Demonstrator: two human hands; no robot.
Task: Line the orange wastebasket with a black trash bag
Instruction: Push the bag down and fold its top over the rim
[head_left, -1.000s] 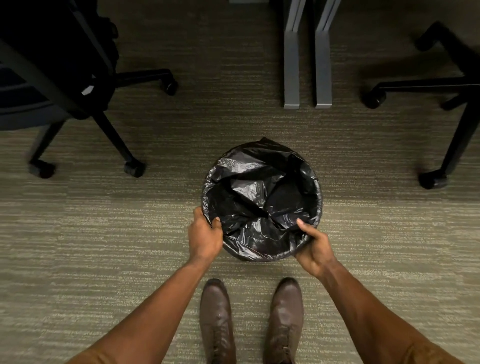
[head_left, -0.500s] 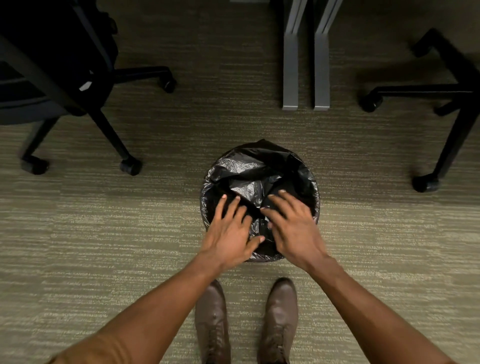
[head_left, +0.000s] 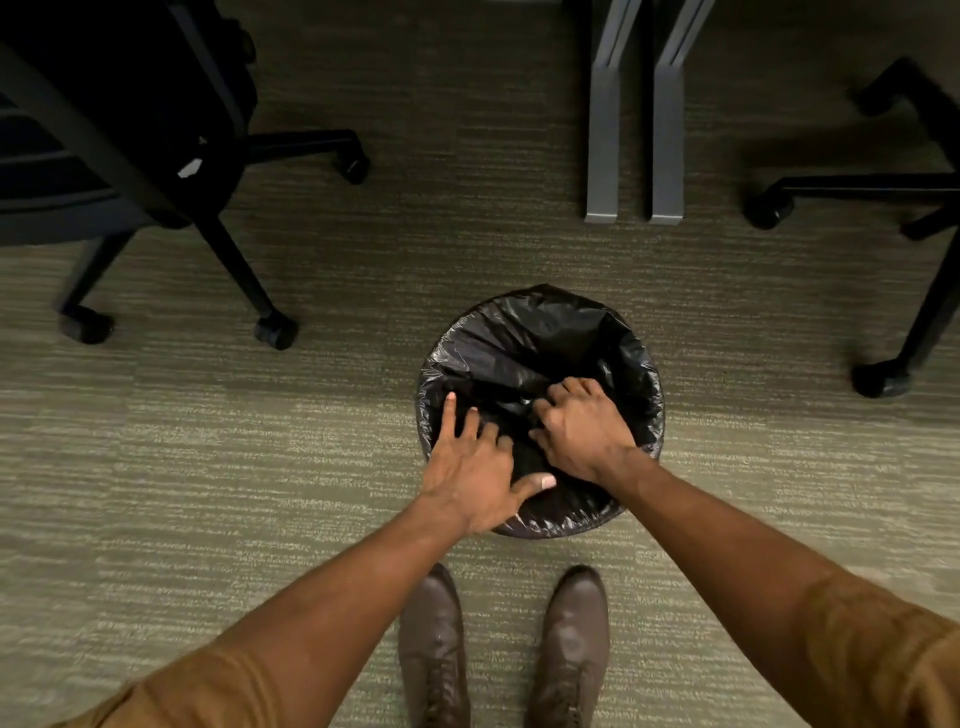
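Note:
A glossy black trash bag (head_left: 524, 343) covers the round wastebasket on the carpet; its edge is folded over the rim all around, so no orange shows. My left hand (head_left: 475, 470) lies over the near left part of the opening with fingers spread, pressing on the plastic. Inside the opening, my right hand (head_left: 579, 423) has its fingers curled down into the bag's crumpled middle.
Two brown shoes (head_left: 434, 649) stand just in front of the basket. A black office chair (head_left: 156, 171) with castors is at the left, another chair base (head_left: 914, 249) at the right. Two grey desk legs (head_left: 636, 135) stand behind the basket.
My hands left the basket's near rim and moved over the opening. They now reach deeper, the right hand's fingers curling into the bag.

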